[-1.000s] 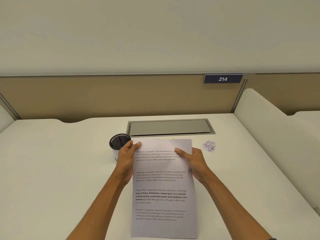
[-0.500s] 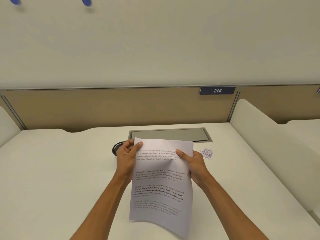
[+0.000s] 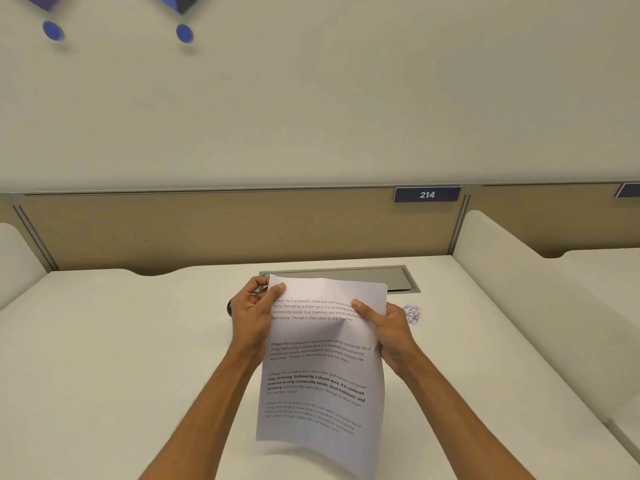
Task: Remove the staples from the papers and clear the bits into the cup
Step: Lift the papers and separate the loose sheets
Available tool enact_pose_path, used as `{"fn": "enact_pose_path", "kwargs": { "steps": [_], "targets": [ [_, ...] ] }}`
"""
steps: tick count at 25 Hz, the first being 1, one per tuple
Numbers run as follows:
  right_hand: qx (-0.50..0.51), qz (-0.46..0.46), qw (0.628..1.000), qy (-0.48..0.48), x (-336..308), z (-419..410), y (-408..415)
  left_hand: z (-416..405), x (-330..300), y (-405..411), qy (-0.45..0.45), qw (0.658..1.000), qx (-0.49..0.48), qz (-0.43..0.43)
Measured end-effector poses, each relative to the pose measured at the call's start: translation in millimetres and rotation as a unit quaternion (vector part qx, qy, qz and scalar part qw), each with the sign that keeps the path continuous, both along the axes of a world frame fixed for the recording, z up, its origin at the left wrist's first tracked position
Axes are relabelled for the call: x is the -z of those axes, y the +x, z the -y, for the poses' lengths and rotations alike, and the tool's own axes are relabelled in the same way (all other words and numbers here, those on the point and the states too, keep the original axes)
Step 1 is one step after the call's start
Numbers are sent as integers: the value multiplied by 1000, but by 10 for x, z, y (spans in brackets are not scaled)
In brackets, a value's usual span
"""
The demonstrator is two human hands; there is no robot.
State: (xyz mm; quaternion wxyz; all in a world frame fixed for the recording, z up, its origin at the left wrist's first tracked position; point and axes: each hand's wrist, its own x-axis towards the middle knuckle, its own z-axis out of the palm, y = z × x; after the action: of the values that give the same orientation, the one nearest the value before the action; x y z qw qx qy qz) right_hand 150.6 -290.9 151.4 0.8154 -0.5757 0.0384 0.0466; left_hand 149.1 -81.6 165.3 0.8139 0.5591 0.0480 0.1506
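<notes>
Plainly at risk: papers (image 3: pixel 322 355) lifted clear of the surface (image 3: pixel 121 358) and bowing between two grips; a hard pull apart at a stapled corner could tear the sheets or flick staple bits wide of the cup (image 3: pixel 230 307), barely visible at 9 o'clock behind the left hand (image 3: pixel 254 315). Left hand pinches the top-left corner, thumb on the front, fingers curled behind; right hand (image 3: pixel 384 327) pinches the right edge likewise, both closed on the papers. Staple itself not discernible; pile of bits (image 3: pixel 412 313) lies at 3 o'clock, just beside the right hand.
</notes>
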Motion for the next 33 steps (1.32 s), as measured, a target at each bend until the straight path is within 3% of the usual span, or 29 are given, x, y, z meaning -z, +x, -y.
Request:
{"fn": "enact_pose_path", "kwargs": {
  "steps": [14, 20, 22, 24, 26, 28, 29, 33],
  "targets": [
    [4, 27, 1000, 6, -153, 39, -198, -12, -148, -192, 17, 1000, -11, 10],
    [21, 35, 999, 19, -195, 74, -206, 29, -127, -467, 71, 993, 91, -2],
    [62, 58, 996, -41, -217, 55, -219, 43, -94, -541, 102, 991, 87, 4],
    [167, 130, 954, -213, -203, 31, -229, 58, -73, -575, 125, 990, 59, 18],
    [262, 250, 847, -388, -185, -24, -290, 74, -64, -601, 154, 987, 36, 35],
    [277, 354, 769, -456, -197, -142, -373, 101, -46, -621, 189, 980, 23, 55],
    [255, 378, 762, -460, -221, -223, -426, 127, -35, -632, 207, 976, 16, 63],
    [147, 369, 814, -423, -314, -535, -615, 270, 20, -645, 321, 935, -66, 139]
  ]
}}
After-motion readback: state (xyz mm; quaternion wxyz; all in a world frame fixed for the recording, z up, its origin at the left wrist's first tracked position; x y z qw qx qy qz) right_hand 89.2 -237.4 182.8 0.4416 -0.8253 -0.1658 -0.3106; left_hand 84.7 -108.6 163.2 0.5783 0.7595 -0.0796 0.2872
